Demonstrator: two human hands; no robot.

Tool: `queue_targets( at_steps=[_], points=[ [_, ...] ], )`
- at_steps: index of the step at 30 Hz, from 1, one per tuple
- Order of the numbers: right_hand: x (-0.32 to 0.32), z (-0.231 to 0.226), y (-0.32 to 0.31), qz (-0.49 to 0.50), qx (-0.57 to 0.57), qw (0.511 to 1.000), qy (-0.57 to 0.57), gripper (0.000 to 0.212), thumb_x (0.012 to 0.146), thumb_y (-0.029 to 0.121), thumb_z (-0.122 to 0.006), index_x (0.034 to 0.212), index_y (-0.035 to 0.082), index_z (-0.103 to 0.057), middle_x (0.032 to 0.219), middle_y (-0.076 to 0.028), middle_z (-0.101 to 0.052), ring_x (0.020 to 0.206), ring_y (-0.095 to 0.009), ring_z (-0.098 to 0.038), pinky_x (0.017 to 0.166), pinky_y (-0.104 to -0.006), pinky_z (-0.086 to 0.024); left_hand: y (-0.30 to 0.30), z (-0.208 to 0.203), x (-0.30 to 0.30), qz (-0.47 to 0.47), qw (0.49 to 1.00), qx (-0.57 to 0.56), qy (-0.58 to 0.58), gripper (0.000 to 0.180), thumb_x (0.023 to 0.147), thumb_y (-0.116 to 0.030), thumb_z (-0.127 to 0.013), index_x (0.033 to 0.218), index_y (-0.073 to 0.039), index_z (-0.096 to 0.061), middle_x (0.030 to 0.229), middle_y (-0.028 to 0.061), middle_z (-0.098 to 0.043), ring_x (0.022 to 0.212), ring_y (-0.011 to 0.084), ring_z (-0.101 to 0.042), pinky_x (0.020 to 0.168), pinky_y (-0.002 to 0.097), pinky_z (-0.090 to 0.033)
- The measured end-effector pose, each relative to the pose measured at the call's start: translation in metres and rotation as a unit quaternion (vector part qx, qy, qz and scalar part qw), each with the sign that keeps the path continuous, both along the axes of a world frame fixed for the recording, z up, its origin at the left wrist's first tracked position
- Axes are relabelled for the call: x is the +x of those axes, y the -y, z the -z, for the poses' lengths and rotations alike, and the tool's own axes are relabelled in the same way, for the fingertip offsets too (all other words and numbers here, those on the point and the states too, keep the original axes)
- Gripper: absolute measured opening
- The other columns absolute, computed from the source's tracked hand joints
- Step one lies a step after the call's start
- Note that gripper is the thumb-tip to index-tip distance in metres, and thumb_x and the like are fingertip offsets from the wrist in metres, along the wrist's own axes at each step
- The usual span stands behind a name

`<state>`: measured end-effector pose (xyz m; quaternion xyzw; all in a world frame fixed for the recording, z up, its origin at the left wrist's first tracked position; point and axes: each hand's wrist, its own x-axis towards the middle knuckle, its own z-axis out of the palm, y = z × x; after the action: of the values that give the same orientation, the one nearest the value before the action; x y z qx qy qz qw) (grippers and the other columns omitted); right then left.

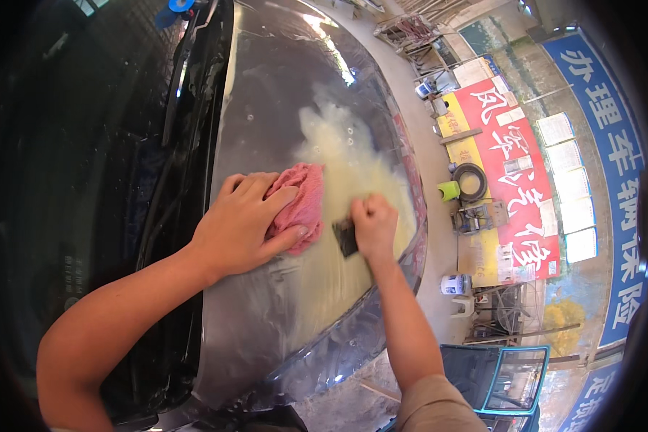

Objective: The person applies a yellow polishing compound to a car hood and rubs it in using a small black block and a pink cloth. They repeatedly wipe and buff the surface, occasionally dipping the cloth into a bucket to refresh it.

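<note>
My left hand [241, 223] lies flat on a crumpled pink cloth [301, 204], pressing it onto the dark car hood [266, 93]. A clear wet film covers the hood, with a cloudy whitish patch [345, 158] in the middle. Just right of the cloth, my right hand [373, 225] is fisted around a small black scraper [346, 237] whose edge rests on the film. The two hands are almost touching.
The black windscreen [86, 165] fills the left side. Right of the hood is a concrete floor with buckets [455, 284], a coiled hose [470, 180], a green cup [448, 190], a red banner and blue wall signs. A framed glass panel [507, 378] stands at lower right.
</note>
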<state>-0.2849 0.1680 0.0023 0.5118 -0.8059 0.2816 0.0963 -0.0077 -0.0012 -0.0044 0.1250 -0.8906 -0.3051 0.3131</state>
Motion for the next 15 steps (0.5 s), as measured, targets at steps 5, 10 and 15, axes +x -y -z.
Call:
queue_targets(
  at_steps=[5, 10, 15],
  points=[
    [-0.047, -0.001, 0.075, -0.001, -0.074, 0.997, -0.003, 0.038, 0.095, 0.020, -0.074, 0.067, -0.002, -0.062, 0.072, -0.022, -0.062, 0.070, -0.040, -0.063, 0.066, -0.0528, -0.046, 0.001, -0.002, -0.005, -0.002, 1.000, -0.012, -0.005, 0.062, 0.102, -0.043, -0.077, 0.147, -0.001, -0.066, 0.149, 0.0246, -0.065, 0.140, 0.0422, -0.060, 0.125, 0.0517, -0.039],
    [0.042, 0.006, -0.044, -0.016, -0.020, 1.000, -0.015, 0.040, 0.094, 0.012, -0.078, 0.066, 0.002, -0.051, 0.071, -0.016, -0.053, 0.069, -0.036, -0.057, 0.063, -0.0511, -0.045, 0.004, 0.004, 0.010, -0.031, 0.999, -0.011, 0.005, 0.060, 0.103, -0.045, -0.077, 0.144, -0.002, -0.070, 0.144, 0.0242, -0.068, 0.135, 0.0404, -0.064, 0.120, 0.0501, -0.043],
    [0.035, -0.008, -0.075, -0.003, 0.037, 0.999, -0.033, 0.039, 0.095, 0.011, -0.076, 0.065, 0.002, -0.053, 0.070, -0.016, -0.055, 0.066, -0.036, -0.058, 0.063, -0.0500, -0.046, 0.001, 0.000, 0.003, -0.005, 1.000, 0.006, 0.013, 0.062, 0.101, -0.042, -0.078, 0.146, -0.001, -0.066, 0.150, 0.0241, -0.064, 0.140, 0.0423, -0.059, 0.124, 0.0519, -0.040]
  ],
)
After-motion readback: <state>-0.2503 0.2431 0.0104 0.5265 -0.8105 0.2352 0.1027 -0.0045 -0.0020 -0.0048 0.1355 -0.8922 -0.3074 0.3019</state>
